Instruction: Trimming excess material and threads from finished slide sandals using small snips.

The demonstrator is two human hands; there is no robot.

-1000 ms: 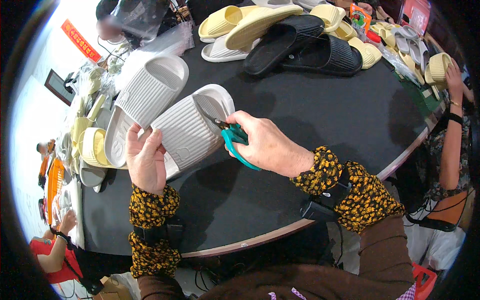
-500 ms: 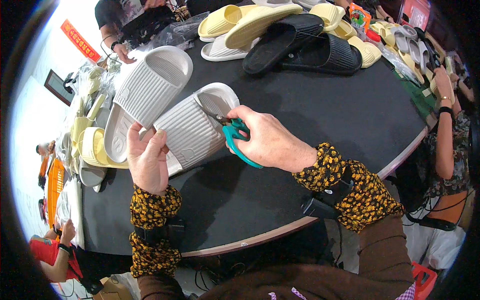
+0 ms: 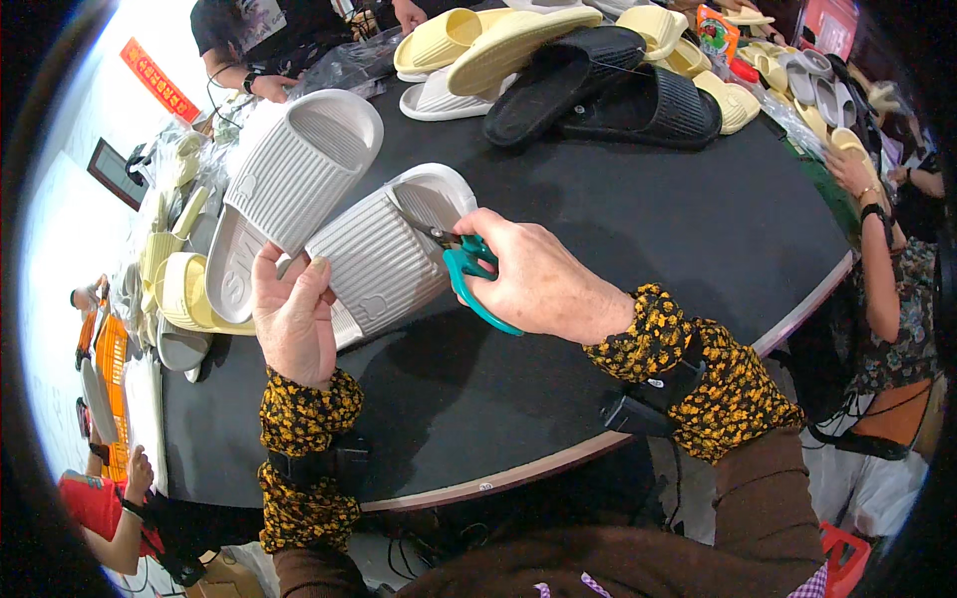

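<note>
Two pale grey ribbed slide slippers are in front of me. My left hand (image 3: 296,317) pinches between thumb and fingers at the meeting point of the upper-left slipper (image 3: 297,174) and the lower-right slipper (image 3: 384,261). In my right hand (image 3: 543,274) is a pair of teal-handled scissors (image 3: 467,267), with fingers wrapped round the handles. The scissor blades reach toward the strap edge and foot opening of the lower-right slipper; their tips are hard to make out. Whether the blades touch the slipper I cannot tell.
The slippers are over a round black table (image 3: 598,229). Black slippers (image 3: 638,115) and yellow slippers (image 3: 508,50) pile up along the far edge. More yellow slippers (image 3: 194,289) lie at the left, near plastic wrapping. Co-workers' hands appear at the far left, far side and right.
My hands, the scissors and both grey slippers have barely moved. Around the table, co-workers' hands have shifted, and the one at the right now handles a yellow slipper.
</note>
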